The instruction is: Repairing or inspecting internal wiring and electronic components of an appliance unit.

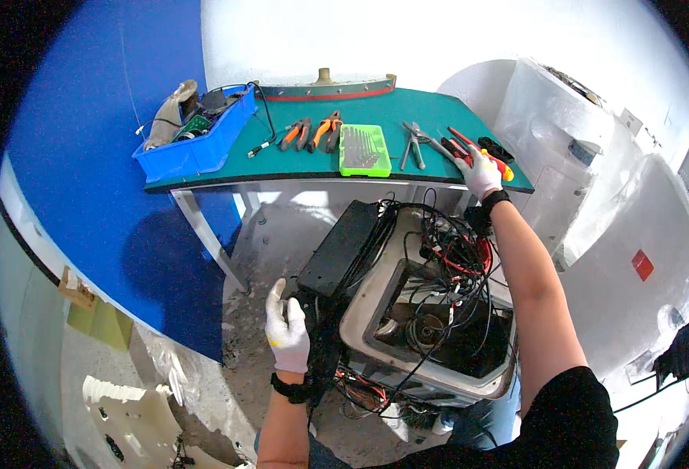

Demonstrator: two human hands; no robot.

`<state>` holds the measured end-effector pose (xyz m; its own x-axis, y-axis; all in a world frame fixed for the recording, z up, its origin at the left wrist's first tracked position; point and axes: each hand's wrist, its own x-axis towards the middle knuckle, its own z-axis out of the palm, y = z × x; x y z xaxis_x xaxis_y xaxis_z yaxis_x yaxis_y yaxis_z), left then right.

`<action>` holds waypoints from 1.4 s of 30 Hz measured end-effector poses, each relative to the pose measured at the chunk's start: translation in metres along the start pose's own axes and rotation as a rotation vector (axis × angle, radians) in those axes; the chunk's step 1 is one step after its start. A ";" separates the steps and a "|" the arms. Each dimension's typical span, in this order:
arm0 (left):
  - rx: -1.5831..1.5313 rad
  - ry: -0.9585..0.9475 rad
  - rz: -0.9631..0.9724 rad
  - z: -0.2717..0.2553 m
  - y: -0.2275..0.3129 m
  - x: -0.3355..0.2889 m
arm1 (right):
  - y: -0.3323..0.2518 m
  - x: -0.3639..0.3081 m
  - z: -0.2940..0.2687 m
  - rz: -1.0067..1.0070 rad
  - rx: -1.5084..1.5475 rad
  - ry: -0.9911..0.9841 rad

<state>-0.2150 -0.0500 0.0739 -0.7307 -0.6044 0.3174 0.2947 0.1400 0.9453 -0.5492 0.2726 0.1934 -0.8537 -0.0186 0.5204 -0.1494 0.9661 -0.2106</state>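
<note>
My right hand (481, 174), in a white glove, reaches onto the right end of the green-topped table. Its thumb and fingers close around a red-handled tool (455, 148), mostly covered by the hand. A red and yellow handle (504, 169) pokes out beside the fingers. To the left of the hand lie grey metal snips (416, 144). My left hand (287, 328), gloved too, is raised with thumb and fingers apart and nothing in it. It is beside a long black box (340, 248) at the edge of a pale open housing (369, 316) with tangled black cables (448, 254).
On the table (282, 168) are orange-handled pliers (325, 131), a green case of bits (364, 150), a curved strip (325, 90) and a blue bin (184, 160) of parts. Plastic-wrapped white units (548, 148) stand at right. A broken pale panel (133, 422) lies lower left.
</note>
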 end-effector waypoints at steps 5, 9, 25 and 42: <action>0.021 -0.008 0.025 0.004 0.001 0.001 | 0.020 0.000 0.018 -0.104 0.225 0.462; 0.061 0.018 0.081 -0.002 0.010 -0.010 | -0.021 -0.042 -0.034 -0.153 0.505 0.565; -0.992 -0.415 -0.299 0.001 0.037 -0.046 | -0.195 -0.325 -0.127 -0.578 0.619 -0.325; -1.154 -0.516 -0.445 -0.045 0.048 -0.038 | -0.196 -0.374 -0.158 -0.365 0.753 -0.354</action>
<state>-0.1453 -0.0549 0.1039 -0.9716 -0.0268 0.2352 0.1337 -0.8819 0.4521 -0.1219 0.1313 0.1711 -0.7741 -0.4884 0.4027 -0.6210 0.4629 -0.6325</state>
